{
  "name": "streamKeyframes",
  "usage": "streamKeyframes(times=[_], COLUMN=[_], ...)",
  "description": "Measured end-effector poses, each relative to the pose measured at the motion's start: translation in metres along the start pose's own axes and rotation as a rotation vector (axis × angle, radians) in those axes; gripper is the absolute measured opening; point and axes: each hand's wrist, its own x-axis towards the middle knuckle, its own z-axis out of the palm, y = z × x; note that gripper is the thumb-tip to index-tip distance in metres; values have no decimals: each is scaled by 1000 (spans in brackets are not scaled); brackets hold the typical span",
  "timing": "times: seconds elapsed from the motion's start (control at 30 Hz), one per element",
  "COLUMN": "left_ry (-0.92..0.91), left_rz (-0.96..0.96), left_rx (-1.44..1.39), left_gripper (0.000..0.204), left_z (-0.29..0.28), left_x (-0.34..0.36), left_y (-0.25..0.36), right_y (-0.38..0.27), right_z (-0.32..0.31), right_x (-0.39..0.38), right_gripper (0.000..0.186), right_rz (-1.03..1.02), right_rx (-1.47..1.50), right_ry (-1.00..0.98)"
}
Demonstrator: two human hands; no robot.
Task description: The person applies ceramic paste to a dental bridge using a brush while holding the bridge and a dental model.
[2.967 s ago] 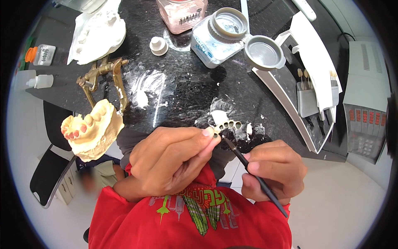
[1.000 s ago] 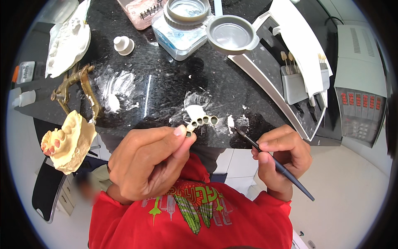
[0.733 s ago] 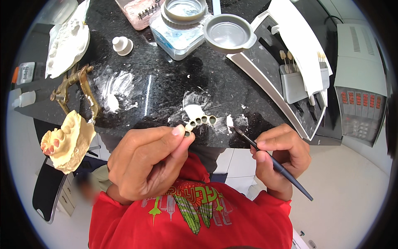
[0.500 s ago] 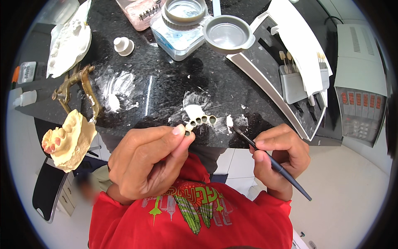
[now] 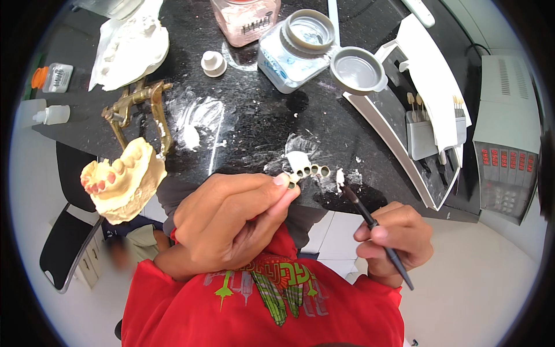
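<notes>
My left hand [image 5: 234, 220] is closed, pinching one end of a dental bridge [image 5: 325, 172] between thumb and fingertips. The bridge is a curved row of several hollow crowns, their dark openings facing up. In my right hand [image 5: 403, 234] is a slim dark brush [image 5: 364, 213], held like a pen with its handle slanting back towards me. Its tip is at a small heap of white paste [image 5: 340, 178] on the black worktop [image 5: 254, 136]; whether they touch I cannot tell. Beyond the bridge lies another white patch [image 5: 299, 160].
At left, a yellow dental model [image 5: 124, 179] sits by a brass articulator [image 5: 136, 107]. Farther back are a white cast [image 5: 130, 49], a small white bottle [image 5: 214, 63], a pink powder jar [image 5: 245, 20] and an open jar [image 5: 289, 61]. At right stand a white case [image 5: 393, 153] and a control unit [image 5: 506, 121].
The view has shifted, so the worktop things appear farther right. The brush tip has come closer to the white paste, and its handle stands steeper. My left hand keeps its pinch on the bridge.
</notes>
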Motion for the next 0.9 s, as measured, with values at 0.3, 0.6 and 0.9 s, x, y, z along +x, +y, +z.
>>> streamKeyframes(times=[0.3, 0.6, 0.9], left_ry=[-66, -51, -48], left_rz=[19, 48, 47], left_rx=[1, 22, 15], left_gripper=[28, 29, 29], left_z=[-5, -2, -3], left_x=[-1, 0, 0], left_y=[0, -2, -1], right_y=[13, 13, 13], right_z=[26, 24, 22], right_x=[15, 14, 14], right_gripper=[30, 29, 29], right_rz=[-218, -204, -198], right_rx=[-99, -136, -127], right_ry=[48, 10, 11])
